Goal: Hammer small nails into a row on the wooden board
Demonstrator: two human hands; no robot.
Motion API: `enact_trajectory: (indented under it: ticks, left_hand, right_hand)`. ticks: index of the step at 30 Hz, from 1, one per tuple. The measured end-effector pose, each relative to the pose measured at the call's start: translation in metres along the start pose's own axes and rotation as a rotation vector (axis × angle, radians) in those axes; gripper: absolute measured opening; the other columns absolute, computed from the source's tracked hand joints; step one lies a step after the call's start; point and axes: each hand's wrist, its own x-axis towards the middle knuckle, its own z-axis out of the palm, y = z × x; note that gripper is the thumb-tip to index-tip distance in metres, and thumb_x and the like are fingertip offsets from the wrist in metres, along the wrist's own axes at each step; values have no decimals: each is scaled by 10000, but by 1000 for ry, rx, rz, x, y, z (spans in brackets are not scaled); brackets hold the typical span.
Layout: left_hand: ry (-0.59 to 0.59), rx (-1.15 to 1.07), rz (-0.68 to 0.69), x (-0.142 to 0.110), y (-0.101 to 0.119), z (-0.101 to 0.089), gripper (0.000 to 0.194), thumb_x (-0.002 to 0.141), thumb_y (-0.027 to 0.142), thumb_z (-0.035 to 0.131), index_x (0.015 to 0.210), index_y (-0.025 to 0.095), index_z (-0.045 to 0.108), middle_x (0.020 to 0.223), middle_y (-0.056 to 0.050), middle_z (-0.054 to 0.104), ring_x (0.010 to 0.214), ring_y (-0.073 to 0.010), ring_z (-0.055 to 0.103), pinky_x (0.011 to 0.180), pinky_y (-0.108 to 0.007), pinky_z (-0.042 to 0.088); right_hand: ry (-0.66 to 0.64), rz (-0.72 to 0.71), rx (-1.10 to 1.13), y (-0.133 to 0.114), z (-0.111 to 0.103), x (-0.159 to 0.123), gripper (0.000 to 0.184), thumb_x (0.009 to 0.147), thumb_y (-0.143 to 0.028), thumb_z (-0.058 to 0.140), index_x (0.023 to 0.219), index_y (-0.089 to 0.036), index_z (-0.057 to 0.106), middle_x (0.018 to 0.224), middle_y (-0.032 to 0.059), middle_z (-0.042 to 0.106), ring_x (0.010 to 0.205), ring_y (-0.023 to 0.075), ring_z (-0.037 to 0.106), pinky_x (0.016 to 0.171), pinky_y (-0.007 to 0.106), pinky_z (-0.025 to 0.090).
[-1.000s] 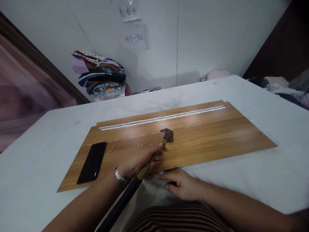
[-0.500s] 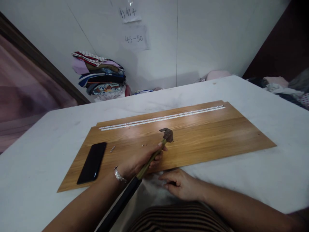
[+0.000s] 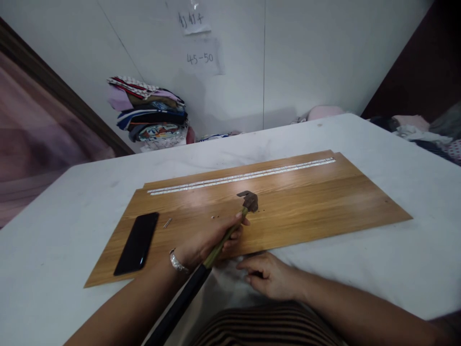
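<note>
My left hand (image 3: 212,238) is wrapped round the upper handle of a claw hammer (image 3: 206,267), just below its rusty head. The head is over the middle of a wood-grain board (image 3: 324,202), and the black grip slants down toward my body. Holding nothing, my right hand (image 3: 270,274) lies at the board's near edge, index finger stretched out and the others loosely bent. A few thin nails (image 3: 167,223) lie on the board to the left. Small specks (image 3: 213,217) dot the wood near the hammer; I cannot tell whether they are nail heads or holes.
A black phone (image 3: 137,244) lies on the board's left end. Two white measuring strips (image 3: 241,178) run along its far side. Beneath is a white-covered table (image 3: 403,254). Folded clothes (image 3: 151,110) are stacked against the wall, which bears paper notes (image 3: 200,56).
</note>
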Motion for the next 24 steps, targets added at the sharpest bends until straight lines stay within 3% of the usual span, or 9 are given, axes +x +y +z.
enact_trajectory:
  ticks: [24]
  left_hand:
    - [-17,-18,-32,0,-3,0,405,798,552,560,948,178,527,597,64,385,401,-37,311,374,-191,156]
  right_hand:
    - [4,-50,-30,1,-1,1,300,781,-122,497,1032,-145,660,729,23,663,607,131,558,574,220,416]
